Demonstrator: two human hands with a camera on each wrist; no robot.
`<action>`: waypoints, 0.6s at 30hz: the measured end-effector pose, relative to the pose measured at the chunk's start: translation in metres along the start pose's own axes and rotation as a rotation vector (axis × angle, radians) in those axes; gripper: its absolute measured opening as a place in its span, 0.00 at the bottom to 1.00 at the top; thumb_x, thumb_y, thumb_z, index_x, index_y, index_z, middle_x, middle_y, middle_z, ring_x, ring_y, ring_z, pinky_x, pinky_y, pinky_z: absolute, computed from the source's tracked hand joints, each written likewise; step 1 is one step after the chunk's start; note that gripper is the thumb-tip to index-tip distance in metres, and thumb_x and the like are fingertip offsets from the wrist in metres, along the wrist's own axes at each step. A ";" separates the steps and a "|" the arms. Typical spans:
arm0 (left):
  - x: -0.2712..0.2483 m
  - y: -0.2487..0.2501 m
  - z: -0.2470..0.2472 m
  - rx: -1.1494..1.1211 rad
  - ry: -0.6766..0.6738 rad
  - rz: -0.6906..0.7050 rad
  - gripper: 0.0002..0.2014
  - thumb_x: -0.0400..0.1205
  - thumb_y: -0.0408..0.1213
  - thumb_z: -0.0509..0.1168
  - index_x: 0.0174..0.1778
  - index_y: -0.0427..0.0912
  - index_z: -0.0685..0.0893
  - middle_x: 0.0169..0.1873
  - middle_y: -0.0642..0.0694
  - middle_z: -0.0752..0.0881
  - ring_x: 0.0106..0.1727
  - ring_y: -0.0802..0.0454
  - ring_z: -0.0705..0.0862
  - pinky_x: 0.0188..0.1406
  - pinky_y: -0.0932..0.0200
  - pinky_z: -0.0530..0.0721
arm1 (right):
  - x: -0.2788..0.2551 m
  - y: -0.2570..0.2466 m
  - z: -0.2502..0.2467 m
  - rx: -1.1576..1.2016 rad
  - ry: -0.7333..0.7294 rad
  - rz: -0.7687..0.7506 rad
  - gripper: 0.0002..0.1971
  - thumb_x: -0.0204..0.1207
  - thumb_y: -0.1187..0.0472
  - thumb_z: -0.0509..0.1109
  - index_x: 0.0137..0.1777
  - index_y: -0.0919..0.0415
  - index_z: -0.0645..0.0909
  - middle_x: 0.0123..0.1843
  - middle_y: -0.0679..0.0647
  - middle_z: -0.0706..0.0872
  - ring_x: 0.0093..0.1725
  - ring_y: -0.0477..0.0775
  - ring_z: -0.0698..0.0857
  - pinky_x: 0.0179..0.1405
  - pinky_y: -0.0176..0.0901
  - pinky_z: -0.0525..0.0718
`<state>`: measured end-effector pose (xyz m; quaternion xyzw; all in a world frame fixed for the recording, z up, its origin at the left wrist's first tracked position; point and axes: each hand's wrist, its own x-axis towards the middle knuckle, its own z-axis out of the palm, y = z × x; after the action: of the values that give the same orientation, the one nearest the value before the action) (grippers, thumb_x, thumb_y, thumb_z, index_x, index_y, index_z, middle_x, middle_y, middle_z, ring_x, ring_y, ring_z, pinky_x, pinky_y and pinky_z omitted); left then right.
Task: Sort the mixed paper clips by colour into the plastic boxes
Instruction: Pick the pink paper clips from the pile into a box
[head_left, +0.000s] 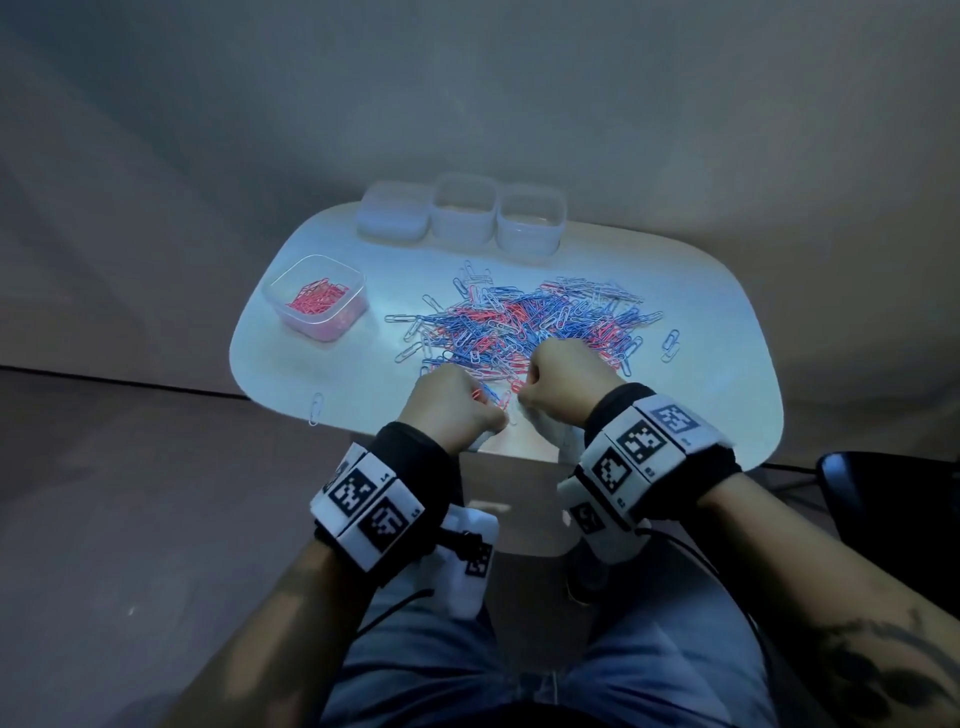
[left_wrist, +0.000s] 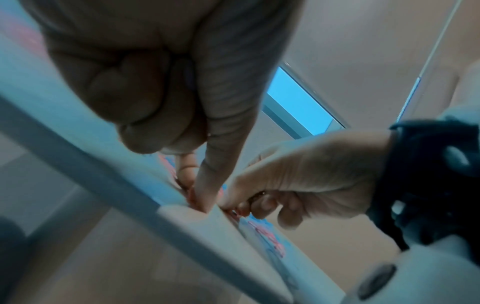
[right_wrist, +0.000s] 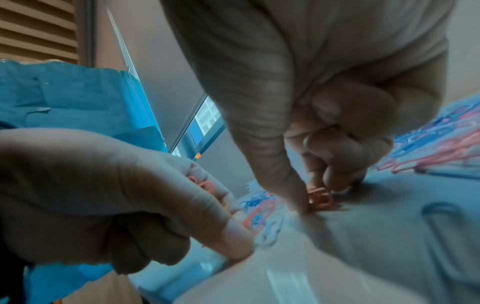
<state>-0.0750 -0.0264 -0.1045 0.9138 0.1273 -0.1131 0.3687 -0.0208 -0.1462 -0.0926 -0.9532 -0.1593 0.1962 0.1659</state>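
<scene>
Both hands work the near edge of the mixed pile (head_left: 524, 322) on the white table (head_left: 727, 364), picking red clips. Right hand (head_left: 563, 384) is curled, thumb & forefinger pinching a small bunch of red clips (right_wrist: 320, 198) against the tabletop. Left hand (head_left: 452, 400) is curled too, w/ red clips (right_wrist: 205, 185) tucked between fingers and thumb tip pressed down beside a red one at the pile's edge; exactly how many it holds, can't tell. Red box (head_left: 317, 296) sits far left of the pile, already part-filled w/ red clips. Three more boxes (head_left: 462, 213) stand in a row at the far edge; contents not readable from here. To do this step well, imo: slide each red clip out toward bare table before lifting, since clips hook into one another and a straight pull likely drags blue or white ones along. Keep the pinch on the wire loop, not the tip. Check the bunch for stray colours, then carry it to the red box and let go low inside so nothing bounces out. One lone clip (head_left: 316, 408) lies near the table's left near edge, easy to knock off.
</scene>
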 end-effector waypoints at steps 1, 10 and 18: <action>0.000 -0.002 -0.002 -0.022 0.000 0.013 0.11 0.72 0.33 0.71 0.25 0.38 0.79 0.22 0.45 0.73 0.25 0.55 0.70 0.20 0.70 0.66 | -0.001 0.000 0.000 0.000 -0.008 0.001 0.04 0.73 0.63 0.66 0.41 0.64 0.78 0.40 0.60 0.80 0.44 0.60 0.80 0.39 0.45 0.75; 0.011 0.008 -0.022 -0.867 -0.180 -0.242 0.14 0.81 0.33 0.52 0.28 0.44 0.68 0.14 0.54 0.62 0.10 0.62 0.56 0.11 0.74 0.49 | -0.013 0.018 -0.033 0.499 -0.075 0.064 0.13 0.74 0.66 0.68 0.28 0.64 0.73 0.26 0.57 0.70 0.21 0.49 0.65 0.15 0.31 0.62; 0.014 0.021 -0.002 -1.709 -0.383 -0.065 0.14 0.70 0.38 0.53 0.19 0.40 0.75 0.20 0.49 0.71 0.18 0.58 0.71 0.16 0.72 0.67 | -0.030 0.003 -0.050 0.767 0.047 -0.047 0.12 0.75 0.66 0.68 0.30 0.60 0.75 0.24 0.52 0.67 0.22 0.46 0.64 0.15 0.29 0.62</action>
<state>-0.0551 -0.0378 -0.0933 0.2858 0.1305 -0.1410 0.9389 -0.0249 -0.1731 -0.0407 -0.8222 -0.0921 0.2157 0.5186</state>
